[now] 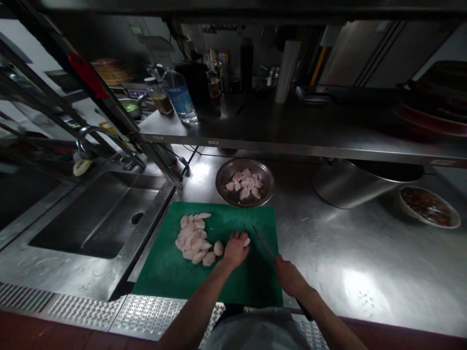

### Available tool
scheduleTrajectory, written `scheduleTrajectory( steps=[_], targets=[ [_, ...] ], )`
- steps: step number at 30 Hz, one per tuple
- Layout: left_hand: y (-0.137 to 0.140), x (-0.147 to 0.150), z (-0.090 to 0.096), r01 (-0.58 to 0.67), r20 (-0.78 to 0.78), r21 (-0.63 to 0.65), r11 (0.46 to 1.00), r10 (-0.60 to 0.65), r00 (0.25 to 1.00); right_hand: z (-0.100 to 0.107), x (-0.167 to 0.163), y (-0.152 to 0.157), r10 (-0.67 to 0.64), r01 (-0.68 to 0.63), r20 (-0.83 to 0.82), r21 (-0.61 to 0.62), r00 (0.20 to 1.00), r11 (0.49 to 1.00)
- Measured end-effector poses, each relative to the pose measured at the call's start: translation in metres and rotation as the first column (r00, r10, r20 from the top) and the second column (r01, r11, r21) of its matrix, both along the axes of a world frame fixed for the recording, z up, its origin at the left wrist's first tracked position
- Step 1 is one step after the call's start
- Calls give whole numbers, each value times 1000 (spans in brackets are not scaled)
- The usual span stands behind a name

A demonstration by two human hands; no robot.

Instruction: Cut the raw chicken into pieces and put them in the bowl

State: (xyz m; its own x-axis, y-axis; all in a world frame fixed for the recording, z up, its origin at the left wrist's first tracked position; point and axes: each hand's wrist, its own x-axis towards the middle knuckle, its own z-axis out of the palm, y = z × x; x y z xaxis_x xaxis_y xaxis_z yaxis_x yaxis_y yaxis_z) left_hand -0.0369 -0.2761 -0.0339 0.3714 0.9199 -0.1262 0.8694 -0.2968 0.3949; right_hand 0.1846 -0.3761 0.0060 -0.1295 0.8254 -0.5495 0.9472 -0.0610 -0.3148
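My right hand (290, 277) is wrapped round the handle of a kitchen knife (264, 242), whose blade points away from me over the right part of the green cutting board (156, 272). Fingers curled, my left hand (236, 250) holds a pale raw chicken piece (247, 241) down on the board, mostly covering it. The blade is a short way right of this piece, apart from it. Left of my hand lies a pile of raw chicken pieces (191, 239). Beyond the board's far edge, a round metal bowl (270, 187) contains more raw chicken pieces (246, 183).
A sink (91, 214) with a faucet is on the left. To the right stand a big metal pot (339, 187) and a bowl of dark food (429, 208). A steel shelf (255, 129) crosses above the counter, bearing a water bottle (181, 99) and a jar.
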Motion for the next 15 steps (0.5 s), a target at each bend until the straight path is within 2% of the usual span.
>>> scheduleTrajectory(
  steps=[3,5,6,11,15],
  targets=[
    [-21,-8,-4,-133,211,71,989,115,971,1,-2,1,42,-43,52,5,998,999],
    [-30,-19,-5,-224,258,118,968,188,948,3,-5,2,65,-65,77,1,995,998],
    [-32,-24,-6,-229,264,143,963,186,946,4,-7,2,80,-81,84,3,993,997],
    [-35,-23,-15,-58,261,188,980,7,965,9,-18,11,160,-162,100,17,982,987],
    [-33,-19,-23,-45,252,185,982,-4,968,17,-13,21,140,-144,138,20,980,989]
  ],
)
